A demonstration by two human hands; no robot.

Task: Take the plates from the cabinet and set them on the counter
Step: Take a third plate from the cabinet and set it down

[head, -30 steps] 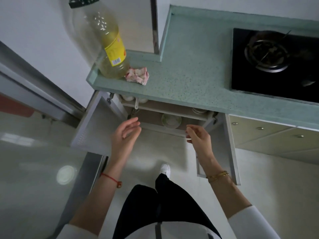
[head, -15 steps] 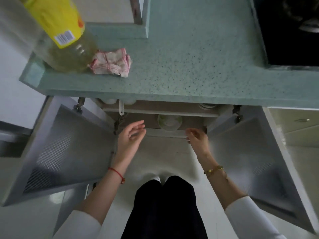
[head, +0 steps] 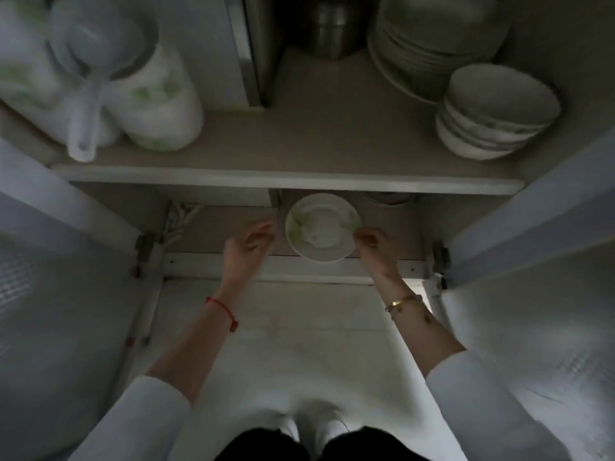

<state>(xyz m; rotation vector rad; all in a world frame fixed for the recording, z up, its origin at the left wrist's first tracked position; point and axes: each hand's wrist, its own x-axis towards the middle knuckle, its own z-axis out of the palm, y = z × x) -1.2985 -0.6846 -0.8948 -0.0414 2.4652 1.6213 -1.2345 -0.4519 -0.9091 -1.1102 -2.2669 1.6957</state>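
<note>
A white plate with green leaf print (head: pixel 322 227) lies on the lower shelf of the open cabinet, near its front edge. My right hand (head: pixel 372 242) touches the plate's right rim with bent fingers. My left hand (head: pixel 248 244) hovers just left of the plate, fingers curled and apart, holding nothing. A stack of pale plates and bowls (head: pixel 429 41) sits at the back right of the upper shelf, with a smaller stack of bowls (head: pixel 496 111) in front of it. The counter is out of view.
Both cabinet doors (head: pixel 60 294) (head: pixel 539 294) stand swung open at the sides. On the upper shelf (head: pixel 286 179) stand white jars with green print (head: pixel 156 94), a plastic scoop (head: pixel 83 104) and a metal pot (head: pixel 329 24). Another dish (head: pixel 389 197) sits behind on the lower shelf.
The view dropped from the counter down into the cabinet, so the shelves now fill the frame. Both hands reached in to the lower shelf, and the right one came onto the plate's rim.
</note>
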